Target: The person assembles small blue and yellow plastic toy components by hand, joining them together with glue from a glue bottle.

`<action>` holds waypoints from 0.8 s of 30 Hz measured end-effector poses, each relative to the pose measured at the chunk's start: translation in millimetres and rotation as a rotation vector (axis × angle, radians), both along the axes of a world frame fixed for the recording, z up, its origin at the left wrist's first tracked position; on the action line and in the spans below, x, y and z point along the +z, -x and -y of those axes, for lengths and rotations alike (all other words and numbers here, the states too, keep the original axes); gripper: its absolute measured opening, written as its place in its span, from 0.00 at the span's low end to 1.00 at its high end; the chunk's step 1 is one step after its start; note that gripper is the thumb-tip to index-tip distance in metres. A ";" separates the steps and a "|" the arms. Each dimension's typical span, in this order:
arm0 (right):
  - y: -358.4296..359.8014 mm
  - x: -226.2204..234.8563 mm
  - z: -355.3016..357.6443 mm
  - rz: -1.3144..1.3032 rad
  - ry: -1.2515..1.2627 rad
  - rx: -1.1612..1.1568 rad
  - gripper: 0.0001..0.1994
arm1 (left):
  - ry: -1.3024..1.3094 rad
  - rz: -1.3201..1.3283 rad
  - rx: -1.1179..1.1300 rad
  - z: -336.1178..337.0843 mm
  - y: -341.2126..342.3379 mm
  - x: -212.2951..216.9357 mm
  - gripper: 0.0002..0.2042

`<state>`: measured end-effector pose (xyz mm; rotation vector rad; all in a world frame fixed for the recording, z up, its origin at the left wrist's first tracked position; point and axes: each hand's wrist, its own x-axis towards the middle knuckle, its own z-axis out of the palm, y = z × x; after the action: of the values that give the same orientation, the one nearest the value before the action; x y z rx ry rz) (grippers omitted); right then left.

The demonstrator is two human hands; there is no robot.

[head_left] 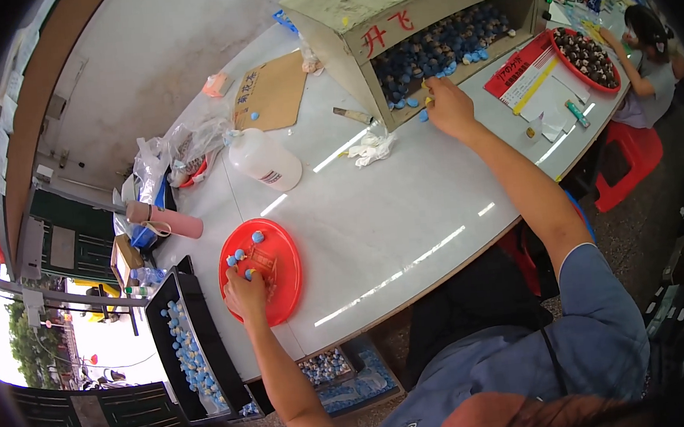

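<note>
On the left, my left hand (246, 296) reaches over a round red tray (287, 254). Its fingers are closed at a small blue ball-like piece (250, 274). Other small blue pieces (258, 237) lie on the tray beyond the fingertips. My right hand (450, 107) is at the front lip of a cream metal box (354, 60) with a wide opening. A pile of dark blue pieces (441, 45) fills that opening. The right thumb and fingers are pinched together, with yellow at a fingertip; what they hold is too small to tell. A blue piece (423, 115) shows just below them.
A white bottle (265, 159), pink flask (170, 220), cardboard sheet (270, 91) and crumpled tissue (371, 148) stand or lie about the table. A black crate (224, 343) of blue pieces sits left. At right, another person (651, 61) works beside a red tray (612, 86).
</note>
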<state>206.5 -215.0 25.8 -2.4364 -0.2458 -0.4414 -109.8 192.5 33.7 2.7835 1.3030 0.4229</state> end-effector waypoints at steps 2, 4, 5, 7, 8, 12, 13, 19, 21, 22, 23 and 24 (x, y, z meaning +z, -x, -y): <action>-24.6 -6.7 -4.3 0.128 0.088 -0.017 0.16 | -0.047 -0.043 0.024 6.8 -1.6 5.6 0.25; -43.2 -1.5 -9.3 0.256 0.175 -0.029 0.16 | -0.095 -0.086 0.055 16.7 -2.1 9.0 0.26; -50.5 4.7 -12.3 0.131 0.360 0.005 0.14 | -0.185 0.051 0.006 21.4 -1.8 9.1 0.26; -65.1 9.0 -19.4 0.007 0.541 0.048 0.12 | -0.280 0.186 -0.034 37.5 -5.2 14.0 0.26; -73.9 3.8 -16.6 0.006 0.545 0.060 0.13 | -0.228 0.247 -0.116 51.5 -12.2 22.1 0.25; -104.9 -17.9 -8.3 0.081 0.496 0.023 0.15 | -0.206 0.413 -0.468 99.7 -35.0 36.8 0.20; -105.4 -17.7 -11.2 0.054 0.461 0.001 0.14 | -0.211 0.412 -0.460 107.6 -40.1 33.5 0.20; -52.8 -4.6 -14.5 0.238 0.156 -0.097 0.17 | -0.036 0.575 -0.877 157.2 -78.2 13.7 0.18; -18.8 -14.9 -12.4 -0.146 -0.541 0.135 0.18 | 0.083 0.623 -0.997 175.6 -91.7 8.8 0.20; 11.0 -10.0 -14.1 -0.443 -0.743 0.279 0.15 | 0.084 0.624 -0.992 184.0 -94.8 9.4 0.20; 45.0 -0.6 -13.5 -0.745 -0.939 0.415 0.12 | 0.091 0.623 -1.043 194.5 -97.4 12.6 0.21; 73.9 5.3 -15.5 -0.860 -0.996 0.461 0.11 | 0.100 0.622 -1.102 205.0 -101.0 14.0 0.23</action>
<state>132.6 -199.5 31.1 -1.3366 -0.1412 0.5775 -8.7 -12.5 47.6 2.4449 -0.3345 0.9279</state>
